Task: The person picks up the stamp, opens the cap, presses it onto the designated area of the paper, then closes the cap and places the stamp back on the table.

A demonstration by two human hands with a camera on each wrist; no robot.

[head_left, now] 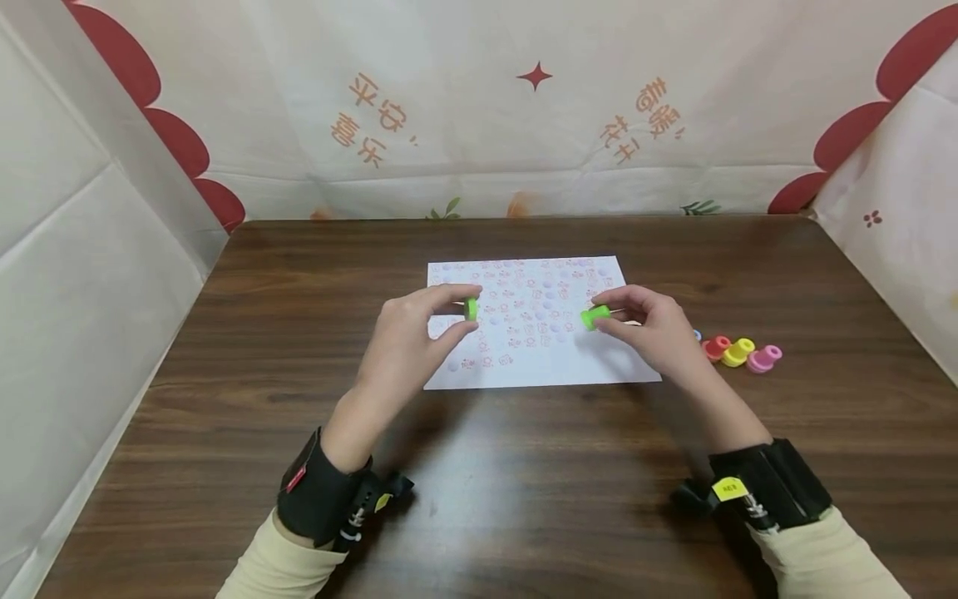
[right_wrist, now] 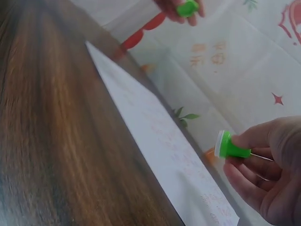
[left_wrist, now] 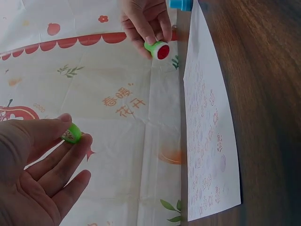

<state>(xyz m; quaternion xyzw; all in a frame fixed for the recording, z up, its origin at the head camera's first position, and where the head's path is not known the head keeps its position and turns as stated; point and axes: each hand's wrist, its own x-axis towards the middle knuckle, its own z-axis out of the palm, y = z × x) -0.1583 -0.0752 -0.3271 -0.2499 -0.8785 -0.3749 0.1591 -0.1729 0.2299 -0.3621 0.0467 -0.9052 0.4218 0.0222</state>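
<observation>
My left hand (head_left: 400,337) pinches a small green stamp cap (head_left: 471,309) between thumb and fingertips, above the left part of a white paper sheet (head_left: 554,366). Opposite it, my right hand (head_left: 659,331) holds a green toy stamp (head_left: 595,317) by its handle, over the right part of the sheet. In the left wrist view, the stamp's red face (left_wrist: 163,52) is uncovered inside a white rim. The cap (left_wrist: 72,134) shows a small printed design there. Rows of faint red and bluish-purple stamp prints cover much of the paper.
Right of the paper stand red (head_left: 716,348), yellow (head_left: 738,353) and pink (head_left: 764,358) stamps, with a blue stamp (head_left: 697,335) partly hidden behind my right hand. Everything lies on a dark wooden table (head_left: 262,333). A patterned white cloth (head_left: 479,116) hangs along its back edge.
</observation>
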